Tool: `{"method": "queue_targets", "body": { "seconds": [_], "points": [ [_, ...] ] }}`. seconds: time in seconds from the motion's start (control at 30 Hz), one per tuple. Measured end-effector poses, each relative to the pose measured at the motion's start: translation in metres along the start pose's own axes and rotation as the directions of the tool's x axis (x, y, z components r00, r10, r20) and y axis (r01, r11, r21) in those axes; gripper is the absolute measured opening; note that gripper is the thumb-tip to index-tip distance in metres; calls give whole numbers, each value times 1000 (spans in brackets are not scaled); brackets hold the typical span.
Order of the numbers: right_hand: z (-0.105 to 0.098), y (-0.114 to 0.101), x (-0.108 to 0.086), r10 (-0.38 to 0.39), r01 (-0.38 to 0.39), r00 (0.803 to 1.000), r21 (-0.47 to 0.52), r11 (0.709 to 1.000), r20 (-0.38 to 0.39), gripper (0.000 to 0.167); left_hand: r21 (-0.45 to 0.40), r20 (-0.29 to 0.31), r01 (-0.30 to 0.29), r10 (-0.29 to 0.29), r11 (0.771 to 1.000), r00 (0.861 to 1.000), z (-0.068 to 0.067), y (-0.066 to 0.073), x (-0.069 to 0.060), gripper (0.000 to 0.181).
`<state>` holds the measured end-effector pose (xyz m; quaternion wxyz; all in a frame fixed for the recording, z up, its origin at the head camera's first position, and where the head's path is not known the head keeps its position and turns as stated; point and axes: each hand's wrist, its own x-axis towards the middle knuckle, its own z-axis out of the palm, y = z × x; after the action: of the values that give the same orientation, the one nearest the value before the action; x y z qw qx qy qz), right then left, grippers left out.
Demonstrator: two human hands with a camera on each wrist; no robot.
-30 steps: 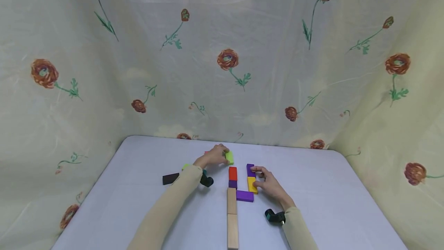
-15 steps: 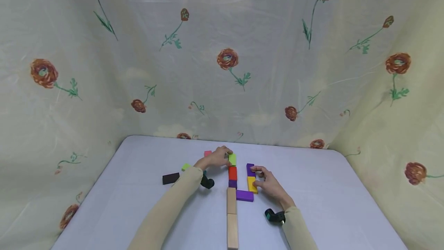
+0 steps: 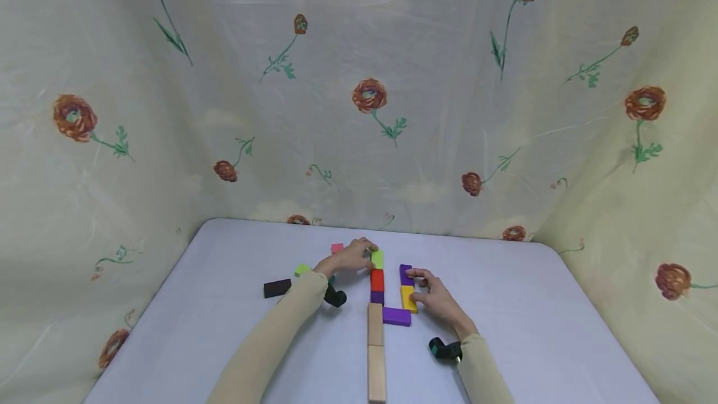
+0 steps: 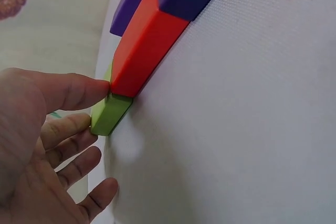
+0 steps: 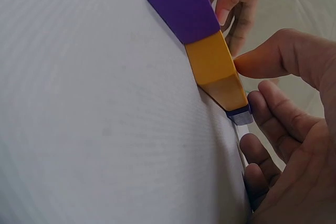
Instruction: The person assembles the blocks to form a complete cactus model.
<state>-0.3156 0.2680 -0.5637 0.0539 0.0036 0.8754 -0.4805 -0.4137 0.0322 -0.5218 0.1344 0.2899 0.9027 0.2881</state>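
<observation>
My left hand (image 3: 351,255) pinches a light green block (image 3: 378,259) between thumb and index finger. In the left wrist view that green block (image 4: 111,114) meets the end of a red block (image 4: 147,45). My right hand (image 3: 439,299) rests loosely beside a yellow block (image 3: 409,298) and a dark purple block (image 3: 406,274). In the right wrist view its thumb touches the yellow block's edge, and the index fingertip is at the purple block's end (image 5: 241,115). Behind the red block in the row lies another dark purple block (image 3: 377,297).
Two plain wooden blocks (image 3: 376,351) extend the row toward me. A purple block (image 3: 396,317) lies crosswise beside them. Left of the row are a black block (image 3: 277,288), a green block (image 3: 302,270) and a pink block (image 3: 336,247), on a white table (image 3: 538,329).
My left hand has moved the green block slightly right and toward me, from a small gap to contact with the red block's far end. My right hand has stayed in place.
</observation>
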Motion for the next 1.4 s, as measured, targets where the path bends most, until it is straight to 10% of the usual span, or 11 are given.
{"method": "queue_targets", "body": {
  "seconds": [0.83,1.4],
  "points": [
    [0,-2,2,-8,8,1000,-9,1000,-2,49,-145,-87,2,-15,989,996,-6,-10,-5,47],
    [-1,-3,2,4,-3,1000,-5,1000,8,49,-267,-194,42,-96,963,976,-37,-43,-41,41]
  ]
}}
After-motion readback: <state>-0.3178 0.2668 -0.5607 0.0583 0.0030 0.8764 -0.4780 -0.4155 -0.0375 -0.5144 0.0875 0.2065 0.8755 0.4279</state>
